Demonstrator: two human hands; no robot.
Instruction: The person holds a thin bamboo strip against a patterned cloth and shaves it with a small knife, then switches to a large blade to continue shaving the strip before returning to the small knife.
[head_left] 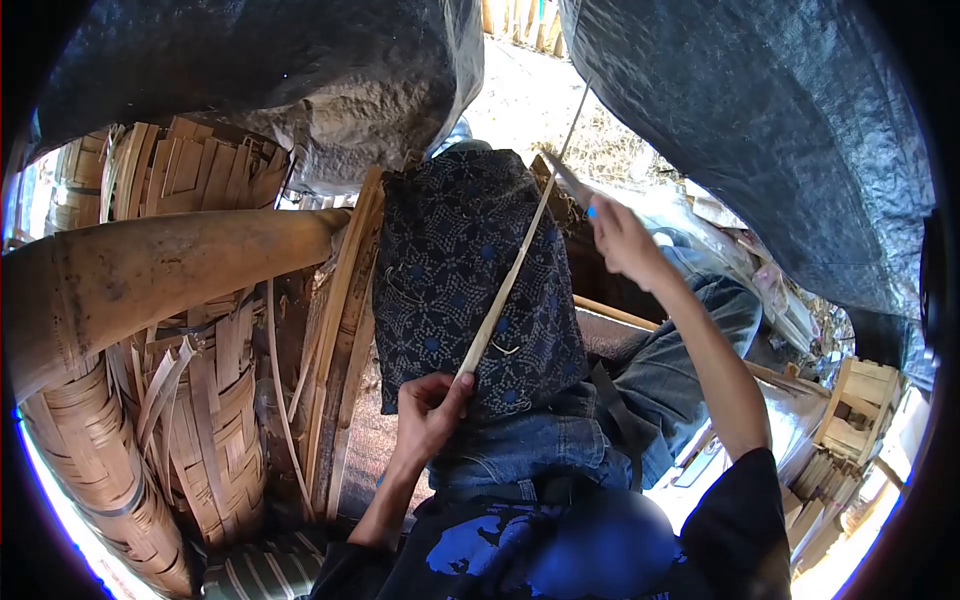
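My left hand (432, 412) pinches the lower end of a long, pale bamboo strip (511, 275) between thumb and fingers. The strip slants up and to the right over a dark blue patterned cloth (450, 260) that lies on my lap. My right hand (622, 240) is closed round the handle of a knife (566, 180), its blade pointing up and left beside the upper part of the strip. Whether the blade touches the strip, I cannot tell.
A thick bamboo pole (170, 265) runs in from the left, above woven bamboo baskets (215, 430). Upright wooden slats (340, 350) stand left of the cloth. Dark plastic sheeting (770, 130) hangs overhead. A small wooden crate (858, 410) is at the right.
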